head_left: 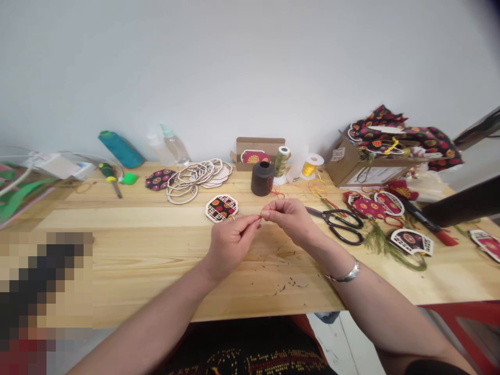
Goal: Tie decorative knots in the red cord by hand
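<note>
My left hand (230,239) and my right hand (288,219) meet fingertip to fingertip above the table. Both are closed in a pinch on a thin red cord (260,216), of which only a small bit shows between the fingers. Just beyond my left hand lies an eight-lobed ornament (222,208), a pale wooden frame over black patterned cloth; a bit of yellowish cord shows at its lower edge. Black-handled scissors (344,225) lie to the right of my right hand, their blades partly hidden behind it.
Behind my hands stand a black thread cone (262,179), a green spool (282,162) and a yellow spool (311,165). Wooden frames (195,179) are piled at left. A cardboard box (347,164) of patterned cloth and finished ornaments (411,242) with green tassels occupy the right.
</note>
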Demonstrator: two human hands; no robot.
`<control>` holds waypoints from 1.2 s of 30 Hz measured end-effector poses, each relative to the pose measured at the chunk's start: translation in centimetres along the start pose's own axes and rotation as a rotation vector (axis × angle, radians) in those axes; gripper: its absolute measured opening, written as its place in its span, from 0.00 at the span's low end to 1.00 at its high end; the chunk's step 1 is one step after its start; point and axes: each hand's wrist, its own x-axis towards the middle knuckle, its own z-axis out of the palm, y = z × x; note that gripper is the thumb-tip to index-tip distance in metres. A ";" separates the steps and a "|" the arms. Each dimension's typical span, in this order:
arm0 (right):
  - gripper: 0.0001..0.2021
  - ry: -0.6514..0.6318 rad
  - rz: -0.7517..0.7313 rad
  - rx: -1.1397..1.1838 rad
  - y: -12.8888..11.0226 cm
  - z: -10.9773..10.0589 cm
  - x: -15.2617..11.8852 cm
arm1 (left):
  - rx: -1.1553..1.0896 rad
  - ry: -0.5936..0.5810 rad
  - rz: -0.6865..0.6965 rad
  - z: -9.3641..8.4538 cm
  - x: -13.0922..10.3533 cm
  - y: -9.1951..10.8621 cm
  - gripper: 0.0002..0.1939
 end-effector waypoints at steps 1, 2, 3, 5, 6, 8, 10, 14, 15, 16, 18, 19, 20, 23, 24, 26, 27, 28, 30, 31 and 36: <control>0.10 0.007 -0.001 -0.001 0.0 0.0 0.0 | 0.032 0.003 0.034 0.0 -0.1 -0.2 0.09; 0.09 0.012 -0.001 -0.001 -0.1 0.0 0.0 | 0.062 0.004 0.063 -0.1 -0.2 -0.5 0.09; 0.09 0.017 0.001 0.000 -0.1 0.0 0.0 | 0.086 0.002 0.084 -0.1 -0.2 -0.7 0.10; 0.09 0.018 0.008 0.000 -0.1 0.1 -0.1 | 0.102 -0.002 0.097 -0.2 -0.3 -0.9 0.10; 0.09 0.018 0.011 -0.002 -0.1 0.1 -0.1 | 0.093 0.000 0.090 -0.3 -0.4 -0.9 0.10; 0.09 0.017 0.010 -0.009 -0.1 0.2 -0.1 | 0.065 0.012 0.062 -0.3 -0.4 -0.7 0.10; 0.10 0.006 0.009 -0.020 -0.1 0.2 -0.1 | 0.044 0.019 0.042 -0.2 -0.4 -0.3 0.09; 0.12 -0.048 0.009 -0.039 -0.4 0.2 -0.3 | -0.033 -0.003 -0.059 -0.2 0.1 0.3 0.06; 0.13 -0.054 0.013 -0.040 -0.5 0.2 -0.3 | -0.069 -0.006 -0.110 -0.2 0.4 0.3 0.05; 0.14 -0.051 0.019 -0.029 -0.6 0.1 -0.3 | -0.106 0.007 -0.173 -0.3 0.7 0.2 0.04; 0.18 -0.033 0.037 0.038 -0.7 -0.1 -0.2 | -0.194 -0.008 -0.297 -0.4 1.2 -0.2 0.05; 0.20 -0.025 0.048 0.086 -0.6 -0.3 -0.1 | -0.266 0.011 -0.363 -0.5 1.3 -0.4 0.06; 0.21 -0.020 0.059 0.134 -0.6 -0.4 0.0 | -0.332 0.006 -0.419 -0.5 1.5 -0.6 0.08; 0.23 -0.023 0.095 0.199 -0.4 -0.7 0.3 | -0.456 -0.010 -0.482 -0.5 1.7 -0.7 0.10; 0.23 -0.023 0.104 0.202 -0.4 -0.8 0.3 | -0.477 -0.015 -0.488 -0.5 1.6 -0.6 0.11; 0.24 -0.023 0.112 0.201 -0.4 -0.9 0.4 | -0.509 -0.009 -0.487 -0.5 1.6 -0.4 0.11; 0.24 -0.026 0.111 0.199 -0.4 -0.9 0.4 | -0.523 -0.004 -0.478 -0.5 1.6 -0.3 0.11; 0.24 -0.029 0.109 0.197 -0.4 -0.9 0.3 | -0.535 0.001 -0.465 -0.5 1.6 -0.3 0.10; 0.25 -0.038 0.105 0.200 -0.5 -0.9 0.3 | -0.559 0.002 -0.454 -0.5 1.7 -0.3 0.09; 0.24 -0.044 0.104 0.209 -0.6 -0.9 0.2 | -0.571 -0.008 -0.463 -0.5 1.8 -0.4 0.09; 0.24 -0.070 0.114 0.273 -0.9 -0.8 0.1 | -0.646 -0.137 -0.621 -0.6 1.9 -0.7 0.09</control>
